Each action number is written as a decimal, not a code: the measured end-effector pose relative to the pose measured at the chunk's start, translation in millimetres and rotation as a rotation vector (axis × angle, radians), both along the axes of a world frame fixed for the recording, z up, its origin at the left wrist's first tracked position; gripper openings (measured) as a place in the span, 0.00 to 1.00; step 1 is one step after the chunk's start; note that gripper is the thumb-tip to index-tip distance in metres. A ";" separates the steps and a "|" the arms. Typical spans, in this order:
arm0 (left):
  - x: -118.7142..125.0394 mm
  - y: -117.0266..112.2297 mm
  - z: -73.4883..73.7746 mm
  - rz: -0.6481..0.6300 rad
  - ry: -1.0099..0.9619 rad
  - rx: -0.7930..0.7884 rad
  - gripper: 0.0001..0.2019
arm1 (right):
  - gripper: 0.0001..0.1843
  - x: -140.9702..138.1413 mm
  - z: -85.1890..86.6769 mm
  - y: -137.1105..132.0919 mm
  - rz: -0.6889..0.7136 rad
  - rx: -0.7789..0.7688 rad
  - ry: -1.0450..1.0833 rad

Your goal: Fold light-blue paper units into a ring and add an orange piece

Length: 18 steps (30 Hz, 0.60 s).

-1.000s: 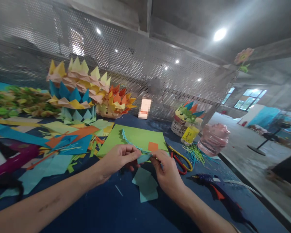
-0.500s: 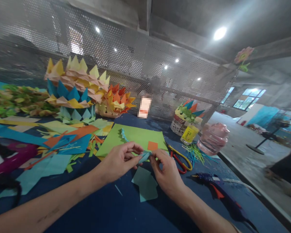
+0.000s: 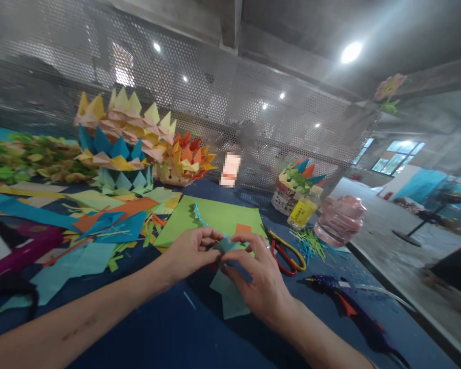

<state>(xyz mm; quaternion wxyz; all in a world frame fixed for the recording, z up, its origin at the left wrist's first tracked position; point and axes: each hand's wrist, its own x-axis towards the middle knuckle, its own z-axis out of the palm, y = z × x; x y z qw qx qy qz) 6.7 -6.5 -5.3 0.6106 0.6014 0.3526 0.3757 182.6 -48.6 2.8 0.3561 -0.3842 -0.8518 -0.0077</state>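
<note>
Both my hands meet over the dark blue table (image 3: 169, 333), pinching a small folded piece of teal paper (image 3: 223, 245). My left hand (image 3: 192, 252) grips it from the left with thumb and fingers closed. From the right, my right hand (image 3: 258, 279) closes on the same piece, its fingers bent over it. Under my right hand lies a flat teal paper square (image 3: 230, 300). Just beyond my hands a green sheet (image 3: 211, 218) carries a small orange square (image 3: 243, 228) and a teal strip.
Red-and-yellow scissors (image 3: 286, 251) and a dark glue gun (image 3: 341, 302) lie to the right. A yellow-labelled bottle (image 3: 301, 212), a pink jar (image 3: 340, 220) and a basket of folded papers (image 3: 294, 187) stand behind. Stacked paper crowns (image 3: 119, 138) and scraps fill the left. A perforated metal screen (image 3: 253, 118) backs the table.
My right hand has moved left and over the teal piece, closing the gap with my left hand. The piece is now more folded and partly hidden between the fingers.
</note>
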 end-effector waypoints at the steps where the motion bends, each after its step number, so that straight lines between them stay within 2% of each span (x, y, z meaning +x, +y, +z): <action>1: -0.4 -0.1 0.8 -0.001 -0.010 -0.007 0.15 | 0.05 0.3 -0.6 0.9 -0.016 0.013 0.007; 6: -1.8 -0.2 2.4 0.021 -0.079 -0.038 0.16 | 0.03 2.6 -2.3 5.6 -0.085 0.004 0.052; 12: -0.4 -1.8 3.3 0.003 -0.090 -0.039 0.16 | 0.02 1.8 -0.4 5.4 -0.125 -0.110 0.135; 18: 0.7 -5.5 6.0 0.008 -0.068 -0.040 0.16 | 0.05 -3.0 3.3 4.4 -0.164 -0.208 0.211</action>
